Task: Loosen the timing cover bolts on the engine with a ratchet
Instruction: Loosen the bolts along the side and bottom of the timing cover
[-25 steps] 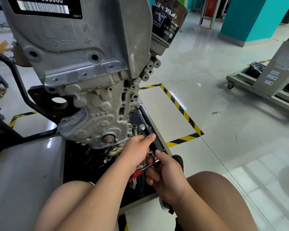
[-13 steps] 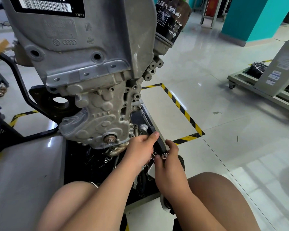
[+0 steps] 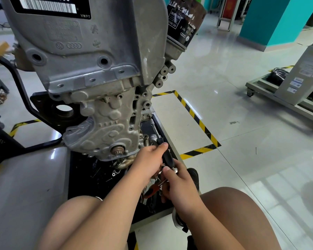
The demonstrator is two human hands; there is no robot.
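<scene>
Two hands low in centre frame, nearly touching: left hand (image 3: 150,159) wrapped round black handle of ratchet (image 3: 167,156), right hand (image 3: 179,186) pinching small metal end-piece (image 3: 175,170) just below. Long axis up-left, thin shaft (image 3: 154,126) toward timing cover (image 3: 107,127) right edge; left hand nearer. Bolt head too small to tell.
</scene>
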